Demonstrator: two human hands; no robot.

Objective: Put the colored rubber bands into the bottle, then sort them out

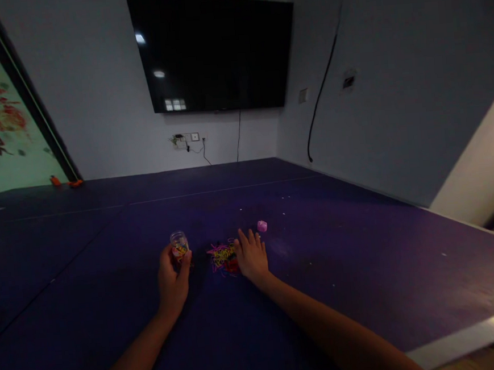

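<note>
My left hand (176,279) is closed around a small clear jar (178,236). Some yellow and red bits show inside it, and its mouth appears uncovered. Right of the jar, a loose pile of thin looped pieces (222,256) in pink, yellow and red lies on the purple surface. They look like paper clips or small rubber bands; I cannot tell which. My right hand (253,257) lies over the pile's right edge, palm down with fingers stretched out, hiding part of it. Just beyond its fingertips sits a small pink, lid-like object (262,226).
The broad purple surface (355,256) runs back to the wall and carries a few white specks. Small orange objects (76,183) lie at its far left. A large black screen (219,50) hangs on the wall, with a dark cable (326,79) dangling to its right.
</note>
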